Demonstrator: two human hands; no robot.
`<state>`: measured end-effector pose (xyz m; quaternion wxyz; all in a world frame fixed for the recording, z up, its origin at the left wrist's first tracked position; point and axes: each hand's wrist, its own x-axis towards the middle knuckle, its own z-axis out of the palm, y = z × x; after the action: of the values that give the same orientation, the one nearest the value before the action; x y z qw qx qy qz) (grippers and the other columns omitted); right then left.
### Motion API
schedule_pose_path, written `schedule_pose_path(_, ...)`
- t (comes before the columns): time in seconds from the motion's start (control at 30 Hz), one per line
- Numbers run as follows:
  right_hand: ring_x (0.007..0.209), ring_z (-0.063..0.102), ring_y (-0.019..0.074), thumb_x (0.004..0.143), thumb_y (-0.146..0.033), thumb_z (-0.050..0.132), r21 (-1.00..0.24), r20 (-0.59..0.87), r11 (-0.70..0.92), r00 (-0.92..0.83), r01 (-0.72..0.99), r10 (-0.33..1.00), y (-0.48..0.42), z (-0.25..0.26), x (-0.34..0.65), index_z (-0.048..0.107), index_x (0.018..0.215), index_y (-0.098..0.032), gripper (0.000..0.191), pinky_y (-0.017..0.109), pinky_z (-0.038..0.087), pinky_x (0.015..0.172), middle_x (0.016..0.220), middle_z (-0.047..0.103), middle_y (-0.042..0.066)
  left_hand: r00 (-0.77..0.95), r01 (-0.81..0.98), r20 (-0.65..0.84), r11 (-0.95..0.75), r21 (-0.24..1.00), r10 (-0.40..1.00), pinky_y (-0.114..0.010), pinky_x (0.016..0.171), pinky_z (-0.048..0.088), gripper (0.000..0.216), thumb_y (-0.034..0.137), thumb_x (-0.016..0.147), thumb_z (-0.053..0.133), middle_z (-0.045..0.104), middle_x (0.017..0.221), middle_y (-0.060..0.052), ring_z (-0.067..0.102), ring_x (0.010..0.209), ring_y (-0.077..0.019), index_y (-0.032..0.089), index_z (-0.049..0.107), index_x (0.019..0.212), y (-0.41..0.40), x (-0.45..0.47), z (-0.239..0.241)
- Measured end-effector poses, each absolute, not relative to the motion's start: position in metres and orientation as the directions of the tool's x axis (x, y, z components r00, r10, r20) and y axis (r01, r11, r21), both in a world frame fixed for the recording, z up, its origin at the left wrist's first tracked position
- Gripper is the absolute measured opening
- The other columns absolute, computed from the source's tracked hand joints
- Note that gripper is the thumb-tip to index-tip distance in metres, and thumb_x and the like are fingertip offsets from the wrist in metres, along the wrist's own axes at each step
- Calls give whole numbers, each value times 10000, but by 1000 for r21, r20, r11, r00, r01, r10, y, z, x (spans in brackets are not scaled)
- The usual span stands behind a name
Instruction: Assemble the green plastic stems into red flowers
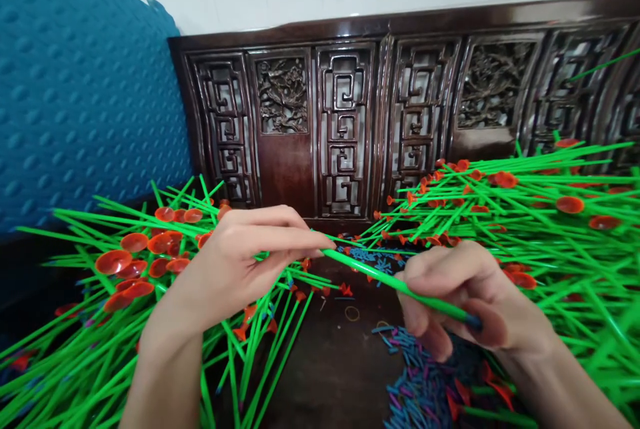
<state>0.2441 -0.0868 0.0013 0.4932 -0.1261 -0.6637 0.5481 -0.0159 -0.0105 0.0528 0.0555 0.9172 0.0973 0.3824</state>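
My left hand (240,262) pinches the far end of a green plastic stick (385,279) between thumb and fingertips. My right hand (460,299) grips the same stick near its other end, where a small dark blue cap (474,322) sits by my thumb. The stick runs slanting between both hands above a dark wooden surface (330,362). Under my left hand lies a heap of green sticks with red suction cups (130,262).
A second heap of green sticks with red cups (525,215) fills the right side. Small blue pieces (415,382) lie piled below my right hand. A carved dark wooden panel (345,129) stands behind, and a blue foam mat (75,95) leans at the left.
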Motion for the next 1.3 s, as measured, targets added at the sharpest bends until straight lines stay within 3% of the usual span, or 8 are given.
schedule_pose_path(0.17,742,716,100,794,-183,801,-921,374,268,-444,-284,814,-72,-5,248,775,991,-252,211,197,563,673,927,783,38,468,472,873,-874,-112,140,-478,968,488,98,256,860,727,691,1085,-42,590,1107,-258,290,755,947,-7,-10,55)
schedule_pose_path(0.23,772,717,100,752,-154,823,-967,242,180,-448,-178,861,-68,-9,247,728,895,-202,178,195,558,699,899,783,33,297,588,949,-804,-90,110,-568,1066,425,146,327,801,785,610,1243,-64,524,1232,-314,297,756,941,-8,-5,55)
schedule_pose_path(0.43,766,680,123,736,-172,764,-955,8,127,-404,269,915,-64,-29,234,576,1016,-198,339,233,542,697,850,722,1,-8,295,961,-917,268,278,-227,715,624,167,132,878,687,584,1038,-5,649,948,-126,229,606,987,-22,24,45)
schedule_pose_path(0.6,778,629,176,708,-103,640,-667,-93,200,-346,718,934,-60,-53,227,672,871,-179,183,290,506,695,828,640,24,295,106,809,-859,501,508,-174,723,626,700,159,892,674,634,1082,-3,698,854,-94,300,262,1440,-32,35,38)
schedule_pose_path(0.73,908,607,229,720,-146,663,-494,-122,248,-349,833,929,-56,-66,224,725,862,-200,163,336,483,790,892,626,52,539,202,696,-875,440,474,-159,658,585,402,156,898,667,717,1007,-9,694,817,-95,217,608,1291,-26,36,32)
schedule_pose_path(0.8,818,603,207,755,-185,666,-493,-155,246,-363,835,919,-55,-68,222,732,858,-191,123,317,478,728,836,622,46,601,214,662,-889,405,447,-198,651,566,276,154,881,691,739,920,-4,677,753,-101,193,708,1154,-22,39,29)
schedule_pose_path(1.0,711,592,164,828,-237,651,-626,-89,243,-377,741,922,-53,-64,221,726,869,-160,115,273,460,632,776,644,35,700,209,583,-899,386,412,-258,635,492,281,162,900,669,718,802,-23,635,697,-134,164,708,1178,-18,51,21)
schedule_pose_path(1.3,717,544,154,817,-281,707,-559,-70,219,-309,800,948,-47,-84,224,688,837,-147,137,287,454,642,793,552,23,695,202,568,-878,434,440,-236,594,431,274,179,866,711,628,667,31,484,583,-81,177,739,1138,-13,47,21)
